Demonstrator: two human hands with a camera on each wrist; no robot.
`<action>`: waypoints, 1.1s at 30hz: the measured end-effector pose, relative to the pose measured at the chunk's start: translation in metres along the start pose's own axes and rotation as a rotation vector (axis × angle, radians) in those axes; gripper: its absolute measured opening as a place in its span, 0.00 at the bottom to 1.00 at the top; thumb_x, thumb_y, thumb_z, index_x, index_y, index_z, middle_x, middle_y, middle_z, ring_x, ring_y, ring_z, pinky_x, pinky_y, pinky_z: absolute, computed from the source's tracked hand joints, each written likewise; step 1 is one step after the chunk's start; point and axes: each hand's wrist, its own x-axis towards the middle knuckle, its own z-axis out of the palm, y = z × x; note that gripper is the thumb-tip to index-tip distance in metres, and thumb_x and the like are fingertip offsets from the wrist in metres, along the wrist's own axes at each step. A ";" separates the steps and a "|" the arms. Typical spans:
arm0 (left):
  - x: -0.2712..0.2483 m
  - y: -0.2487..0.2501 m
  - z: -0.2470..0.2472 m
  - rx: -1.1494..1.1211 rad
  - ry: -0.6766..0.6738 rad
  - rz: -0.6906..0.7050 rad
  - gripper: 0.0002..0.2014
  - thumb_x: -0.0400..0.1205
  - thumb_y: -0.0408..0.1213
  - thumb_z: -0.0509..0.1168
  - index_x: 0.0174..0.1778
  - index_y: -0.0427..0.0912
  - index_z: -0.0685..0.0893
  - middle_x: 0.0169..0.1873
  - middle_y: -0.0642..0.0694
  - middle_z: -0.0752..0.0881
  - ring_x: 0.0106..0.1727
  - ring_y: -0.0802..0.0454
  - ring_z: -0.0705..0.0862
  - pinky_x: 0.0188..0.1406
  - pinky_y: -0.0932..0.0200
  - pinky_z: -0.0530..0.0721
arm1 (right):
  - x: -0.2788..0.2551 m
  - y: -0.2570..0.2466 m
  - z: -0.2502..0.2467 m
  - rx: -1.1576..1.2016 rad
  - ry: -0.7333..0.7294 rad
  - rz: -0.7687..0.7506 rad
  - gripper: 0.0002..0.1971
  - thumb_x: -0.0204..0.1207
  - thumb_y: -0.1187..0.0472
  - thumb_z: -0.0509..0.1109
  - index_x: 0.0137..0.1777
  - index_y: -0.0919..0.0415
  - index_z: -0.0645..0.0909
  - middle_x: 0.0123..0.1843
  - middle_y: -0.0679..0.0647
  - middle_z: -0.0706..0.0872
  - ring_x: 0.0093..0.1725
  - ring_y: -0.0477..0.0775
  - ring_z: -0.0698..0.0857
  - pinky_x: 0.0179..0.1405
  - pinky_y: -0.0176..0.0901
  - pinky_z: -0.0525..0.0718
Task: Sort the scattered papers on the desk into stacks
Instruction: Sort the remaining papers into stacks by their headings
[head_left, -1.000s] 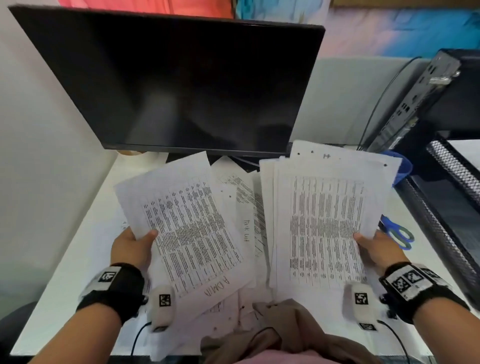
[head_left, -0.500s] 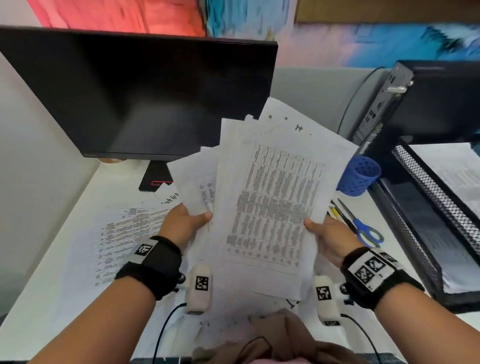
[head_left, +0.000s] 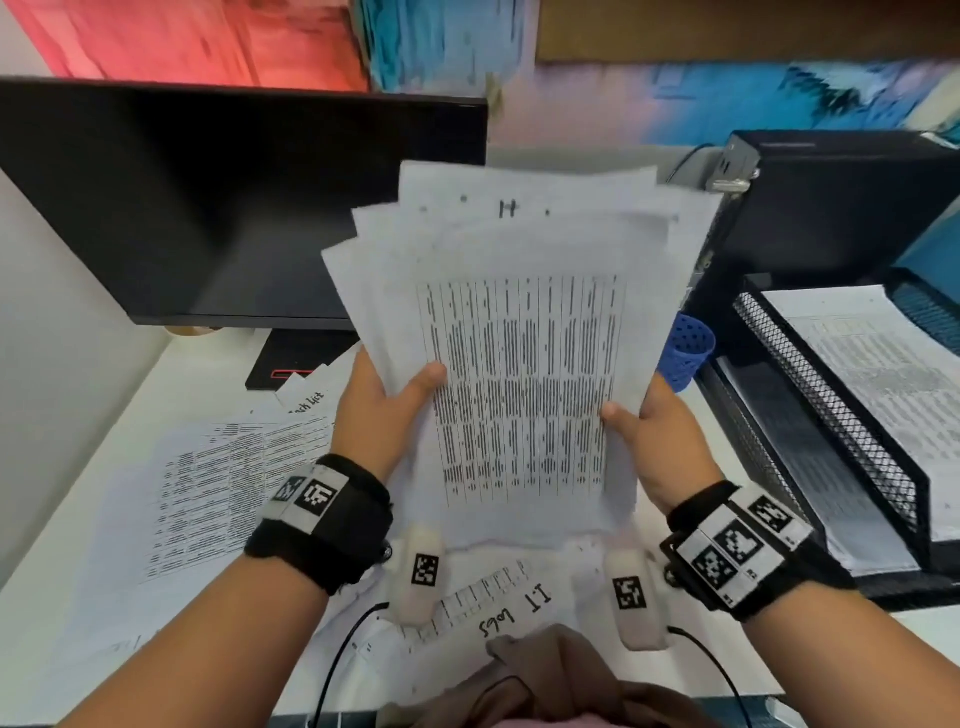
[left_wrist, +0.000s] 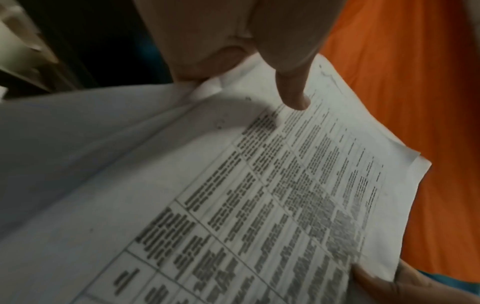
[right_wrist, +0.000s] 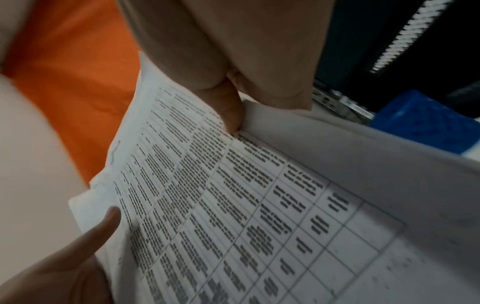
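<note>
Your left hand (head_left: 382, 410) and right hand (head_left: 660, 441) both gripping the fanned sheaf of printed papers (head_left: 519, 332), raised above the counter (head_left: 78, 545).

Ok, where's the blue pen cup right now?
In the head view, the blue pen cup stands right of the held paper stack, beside the black mesh tray.

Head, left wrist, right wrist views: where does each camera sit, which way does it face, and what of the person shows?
Head: worn on the head, facing forward and down at the sheaf of papers above the desk; both forearms, left hand, right hand.
Left wrist: along the left hand at the printed sheet; its thumb presses on top.
Right wrist: along the right hand, thumb on the sheet.
Shared: each wrist view also catches the opposite thumb on the same sheaf.
</note>
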 end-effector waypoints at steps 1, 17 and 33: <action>0.000 0.007 0.001 -0.012 0.019 0.055 0.27 0.76 0.45 0.72 0.71 0.47 0.73 0.54 0.65 0.84 0.56 0.68 0.83 0.53 0.68 0.82 | -0.001 -0.008 -0.004 0.011 0.028 -0.041 0.21 0.80 0.69 0.64 0.70 0.52 0.73 0.65 0.46 0.83 0.66 0.48 0.80 0.72 0.53 0.74; -0.033 0.030 0.036 -0.077 0.070 0.240 0.13 0.85 0.36 0.61 0.62 0.50 0.66 0.51 0.57 0.81 0.47 0.76 0.82 0.39 0.78 0.80 | -0.026 -0.021 -0.009 0.107 0.173 -0.147 0.20 0.81 0.62 0.63 0.72 0.51 0.71 0.64 0.46 0.83 0.64 0.48 0.82 0.67 0.59 0.79; -0.033 -0.031 0.029 0.016 -0.043 -0.044 0.13 0.82 0.43 0.65 0.63 0.50 0.81 0.50 0.61 0.86 0.52 0.67 0.82 0.46 0.69 0.79 | -0.008 -0.039 -0.019 -0.298 0.255 -0.476 0.22 0.81 0.60 0.63 0.74 0.45 0.69 0.62 0.46 0.72 0.60 0.41 0.74 0.63 0.44 0.76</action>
